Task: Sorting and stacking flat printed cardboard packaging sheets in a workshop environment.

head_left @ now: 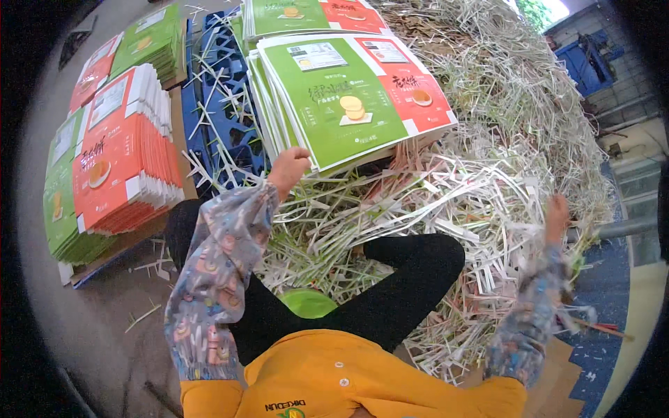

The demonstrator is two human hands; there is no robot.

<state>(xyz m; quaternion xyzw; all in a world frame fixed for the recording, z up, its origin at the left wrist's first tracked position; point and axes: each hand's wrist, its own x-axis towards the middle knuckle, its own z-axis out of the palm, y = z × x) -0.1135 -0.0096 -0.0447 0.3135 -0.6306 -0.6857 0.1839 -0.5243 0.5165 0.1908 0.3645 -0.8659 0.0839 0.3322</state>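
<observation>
My left hand (289, 169) is at the near left corner of a tall stack of printed sheets (327, 104). Its fingers are curled together against the edge, and what they hold, if anything, is hidden. The top sheet is green on the left and red on the right, with pictures of round cakes. Out to the right, my right hand (556, 216) is smeared by motion over a heap of paper strips (481, 209), so its fingers do not show clearly. Patterned sleeves cover both my forearms.
More green and red sheets (115, 160) are stacked at the left. A blue plastic pallet (223, 104) lies between the stacks, littered with strips. The shredded-paper heap rises at the far right. A green round thing (308, 304) sits between my legs. Flat cardboard (557, 369) lies at lower right.
</observation>
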